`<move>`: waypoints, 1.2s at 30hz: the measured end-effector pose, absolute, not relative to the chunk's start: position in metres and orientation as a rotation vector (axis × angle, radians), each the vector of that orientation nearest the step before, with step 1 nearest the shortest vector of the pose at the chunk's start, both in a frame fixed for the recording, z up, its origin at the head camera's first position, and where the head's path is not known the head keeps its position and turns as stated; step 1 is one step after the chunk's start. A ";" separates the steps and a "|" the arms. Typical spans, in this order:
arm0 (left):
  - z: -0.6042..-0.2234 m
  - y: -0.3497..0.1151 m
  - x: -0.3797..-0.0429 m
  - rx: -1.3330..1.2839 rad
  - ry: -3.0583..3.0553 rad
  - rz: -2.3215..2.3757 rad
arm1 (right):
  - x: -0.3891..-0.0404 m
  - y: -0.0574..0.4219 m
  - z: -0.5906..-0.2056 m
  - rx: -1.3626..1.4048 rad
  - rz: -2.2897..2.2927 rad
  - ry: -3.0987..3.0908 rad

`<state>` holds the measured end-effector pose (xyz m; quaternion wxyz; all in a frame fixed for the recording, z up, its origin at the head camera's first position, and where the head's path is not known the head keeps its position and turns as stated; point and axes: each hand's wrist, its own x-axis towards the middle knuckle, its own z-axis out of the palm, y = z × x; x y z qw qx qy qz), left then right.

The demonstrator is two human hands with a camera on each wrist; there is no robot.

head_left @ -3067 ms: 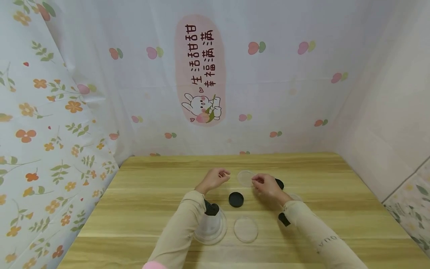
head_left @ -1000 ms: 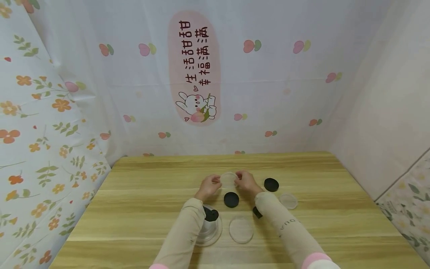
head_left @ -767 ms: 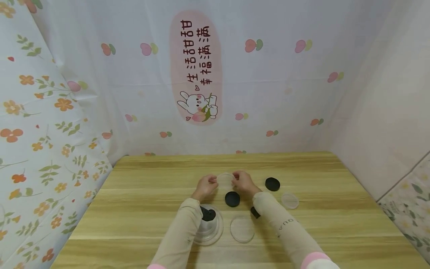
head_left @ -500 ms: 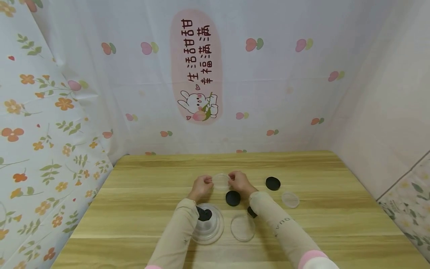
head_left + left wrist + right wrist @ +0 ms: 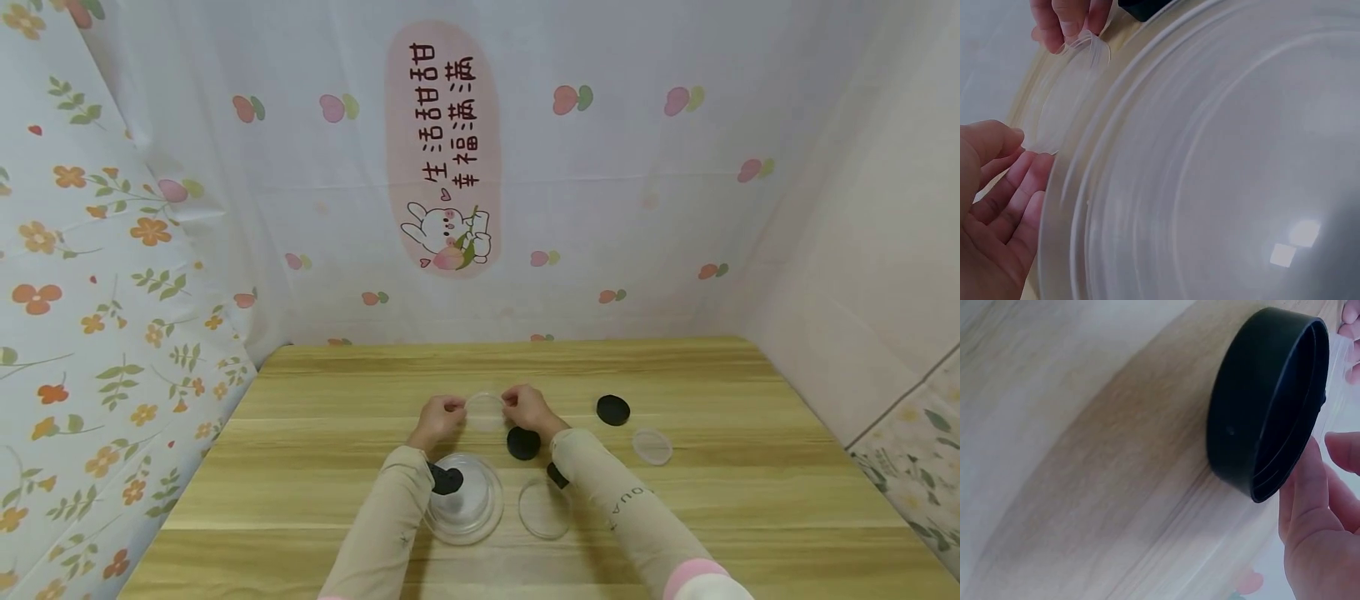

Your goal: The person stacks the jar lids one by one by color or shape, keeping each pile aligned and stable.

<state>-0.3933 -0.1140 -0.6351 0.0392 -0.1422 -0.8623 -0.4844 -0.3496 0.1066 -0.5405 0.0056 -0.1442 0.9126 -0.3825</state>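
A clear, shallow round lid (image 5: pixel 485 414) sits between my two hands, behind a stack of clear round pieces (image 5: pixel 465 500). My left hand (image 5: pixel 441 419) pinches its left rim; in the left wrist view the thumb and fingers (image 5: pixel 1013 181) meet at the edge of the lid (image 5: pixel 1054 103). On the opposite rim, the fingers of my right hand (image 5: pixel 527 408) pinch it too. Just in front of the right hand lies a black round lid (image 5: pixel 523 443), its hollow side showing in the right wrist view, where it partly covers the clear lid.
Right of the stack lies another clear round lid (image 5: pixel 544 508). Farther right are a second black lid (image 5: pixel 613 410) and a small clear disc (image 5: pixel 652 447). They all lie on the wooden table (image 5: pixel 300 467), with a patterned cloth (image 5: pixel 337 200) behind.
My left hand came to the clear lid and now both hands hold it. The lid has moved left and slightly nearer, past the black lid. The other pieces stay where they were.
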 end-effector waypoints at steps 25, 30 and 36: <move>-0.473 -0.088 -0.292 -0.075 -2.585 -1.770 | -0.304 0.089 -0.467 -0.229 -1.550 2.658; -0.465 -0.087 -0.288 -0.065 -2.583 -1.857 | -0.293 0.087 -0.455 -0.214 -1.541 2.690; -0.464 -0.091 -0.285 -0.158 -2.621 -1.860 | -0.289 0.089 -0.456 -0.298 -1.525 2.717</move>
